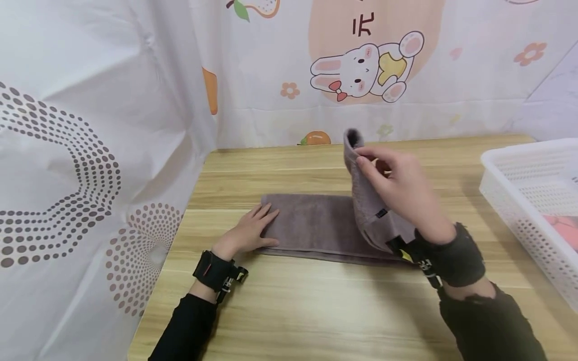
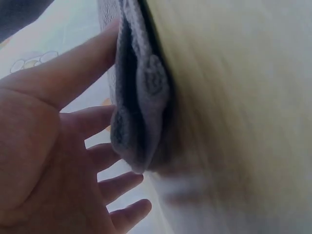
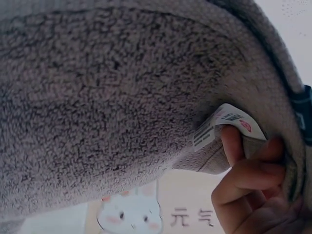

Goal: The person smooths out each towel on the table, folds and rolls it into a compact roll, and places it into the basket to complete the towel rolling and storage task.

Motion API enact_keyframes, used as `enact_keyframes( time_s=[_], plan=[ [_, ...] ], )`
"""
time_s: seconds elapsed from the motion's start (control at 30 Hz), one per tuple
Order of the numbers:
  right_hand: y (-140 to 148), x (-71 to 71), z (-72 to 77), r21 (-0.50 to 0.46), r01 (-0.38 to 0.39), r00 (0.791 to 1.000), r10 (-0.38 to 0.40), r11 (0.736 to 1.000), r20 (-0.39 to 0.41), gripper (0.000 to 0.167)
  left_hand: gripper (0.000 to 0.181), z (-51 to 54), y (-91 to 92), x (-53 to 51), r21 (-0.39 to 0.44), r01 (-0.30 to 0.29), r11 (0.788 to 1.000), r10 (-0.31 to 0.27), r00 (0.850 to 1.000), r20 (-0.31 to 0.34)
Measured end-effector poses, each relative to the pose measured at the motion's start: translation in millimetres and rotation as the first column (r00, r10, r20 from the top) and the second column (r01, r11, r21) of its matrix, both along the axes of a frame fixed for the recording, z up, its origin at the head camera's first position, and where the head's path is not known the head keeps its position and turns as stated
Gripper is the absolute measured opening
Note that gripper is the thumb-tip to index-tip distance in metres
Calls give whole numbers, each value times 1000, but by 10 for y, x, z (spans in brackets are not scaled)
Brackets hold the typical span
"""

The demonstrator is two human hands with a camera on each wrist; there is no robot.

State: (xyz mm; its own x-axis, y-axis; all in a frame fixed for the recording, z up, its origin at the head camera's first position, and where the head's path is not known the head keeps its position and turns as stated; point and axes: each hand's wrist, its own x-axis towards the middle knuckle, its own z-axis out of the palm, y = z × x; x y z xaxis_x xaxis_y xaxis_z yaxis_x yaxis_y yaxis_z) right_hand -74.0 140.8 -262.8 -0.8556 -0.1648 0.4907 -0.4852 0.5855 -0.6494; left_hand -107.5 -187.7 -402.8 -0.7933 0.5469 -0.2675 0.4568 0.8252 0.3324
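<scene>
A grey-mauve towel [image 1: 311,220], folded into a long strip, lies on the wooden table. Its right part is lifted and bent upward. My right hand [image 1: 399,175] pinches the raised end near its upper edge; a small dark tag shows on the cloth below. In the right wrist view the fingers hold the towel's edge beside a white printed label [image 3: 234,122]. My left hand [image 1: 250,228] rests with spread fingers on the towel's left end. The left wrist view shows the folded layers [image 2: 141,97] edge-on next to the thumb and fingers.
On the right stands a white perforated plastic basket [image 1: 501,170] with something pink [image 1: 564,228] inside. A white curtain [image 1: 262,75] with cartoon prints hangs behind the table [image 1: 280,306], and a dotted white sheet [image 1: 149,100] hangs on the left.
</scene>
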Motion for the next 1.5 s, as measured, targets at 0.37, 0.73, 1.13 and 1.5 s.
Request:
enact_keyframes(
  time_s=[0.37, 0.73, 1.13, 1.5],
  plan=[
    [-724, -159, -511, 31, -113, 989, 110, 993, 103, 24, 109, -80, -3, -11, 134, -101, 986, 93, 994, 63],
    [-1368, -313, -1120, 77, -165, 961, 142, 983, 237, 25, 116, -96, 55, 8, 201, -126, 971, 111, 990, 85],
    [-1313, -236, -1313, 178, -368, 866, 267, 912, 422, 42, 83, -34, -83, -8, 211, -23, 977, 42, 995, -89],
    [-354, -241, -1202, 365, -213, 922, 63, 907, 382, 37, 31, 101, 38, 110, 142, 219, 965, -176, 947, -268]
  ],
)
